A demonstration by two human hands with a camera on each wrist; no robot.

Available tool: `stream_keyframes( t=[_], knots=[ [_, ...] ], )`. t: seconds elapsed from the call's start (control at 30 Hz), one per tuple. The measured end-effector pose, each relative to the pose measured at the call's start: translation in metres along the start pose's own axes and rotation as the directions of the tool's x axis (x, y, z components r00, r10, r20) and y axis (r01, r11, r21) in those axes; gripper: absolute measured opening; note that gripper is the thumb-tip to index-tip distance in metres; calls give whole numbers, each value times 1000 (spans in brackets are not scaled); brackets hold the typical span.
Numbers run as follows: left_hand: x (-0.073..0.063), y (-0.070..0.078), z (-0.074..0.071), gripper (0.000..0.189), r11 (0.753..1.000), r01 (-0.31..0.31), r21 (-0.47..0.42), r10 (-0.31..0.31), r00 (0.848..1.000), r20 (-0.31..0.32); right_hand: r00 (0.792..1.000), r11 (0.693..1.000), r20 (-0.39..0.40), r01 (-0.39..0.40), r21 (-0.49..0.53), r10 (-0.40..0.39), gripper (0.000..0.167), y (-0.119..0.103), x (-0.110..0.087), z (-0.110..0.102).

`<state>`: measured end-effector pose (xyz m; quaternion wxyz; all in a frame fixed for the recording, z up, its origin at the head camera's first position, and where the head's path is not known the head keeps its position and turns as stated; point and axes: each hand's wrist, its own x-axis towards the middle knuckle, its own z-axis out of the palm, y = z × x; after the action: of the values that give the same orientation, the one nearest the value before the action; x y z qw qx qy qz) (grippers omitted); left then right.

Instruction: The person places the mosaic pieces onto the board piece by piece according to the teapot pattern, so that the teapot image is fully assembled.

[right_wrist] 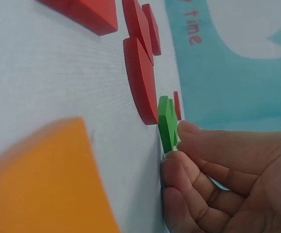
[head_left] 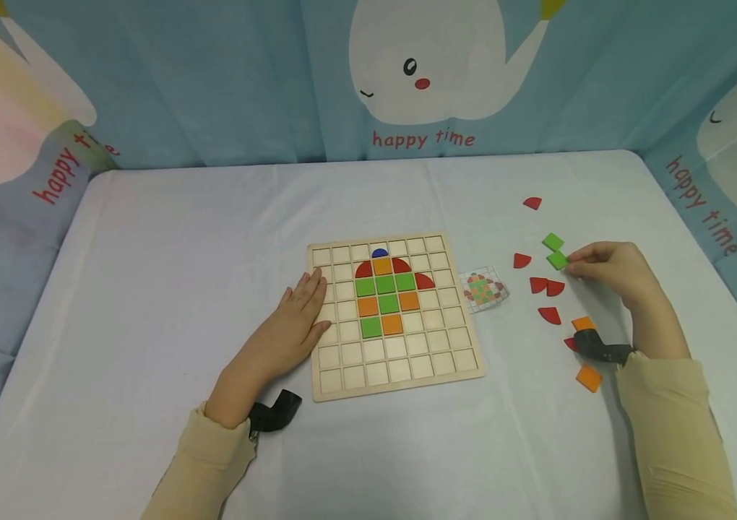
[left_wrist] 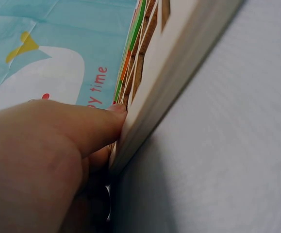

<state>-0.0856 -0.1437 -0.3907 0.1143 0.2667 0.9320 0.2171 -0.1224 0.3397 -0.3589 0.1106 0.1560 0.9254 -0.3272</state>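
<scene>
A wooden grid board (head_left: 401, 390) lies on the table, holding green and orange squares, red quarter-circle pieces and a blue half-circle (head_left: 379, 253). My left hand (head_left: 284, 336) rests flat over the board's left rim, fingers straight; in the left wrist view its thumb (left_wrist: 96, 126) touches the board's edge (left_wrist: 155, 107). To the right of the board, my right hand (head_left: 612, 271) pinches the near corner of a green square tile (head_left: 557, 260) between thumb and fingers. That tile is low at the tabletop, its corner against a second green square tile (head_left: 553, 241).
Loose red quarter-circle pieces (head_left: 549, 315) lie scattered right of the board. Orange square tiles (head_left: 589, 378) lie beside the right wrist's black camera mount (head_left: 596, 347), which partly covers one. A small pattern card (head_left: 484, 289) touches the board's right side. A printed curtain (head_left: 212, 87) hangs behind the table.
</scene>
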Motion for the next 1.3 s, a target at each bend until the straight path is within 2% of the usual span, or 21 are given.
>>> stream_keyframes(
  t=[0.23,0.47,0.8,1.3],
  knots=[
    [0,-1,-2,62,1000,0,6,0,1000,-5,1000,999,23,3,-46,-2,51,-5,8,0],
    [0,-1,-4,62,1000,4,5,-4,1000,-7,999,996,31,19,-89,-16,44,-11,12,2],
    [-1,-1,-4,63,1000,4,6,-3,1000,-18,998,996,-22,54,-77,-55,35,-14,13,6],
    [-2,4,-1,63,1000,7,5,-7,1000,-19,998,996,15,54,-70,-53,39,-5,7,5]
  ],
)
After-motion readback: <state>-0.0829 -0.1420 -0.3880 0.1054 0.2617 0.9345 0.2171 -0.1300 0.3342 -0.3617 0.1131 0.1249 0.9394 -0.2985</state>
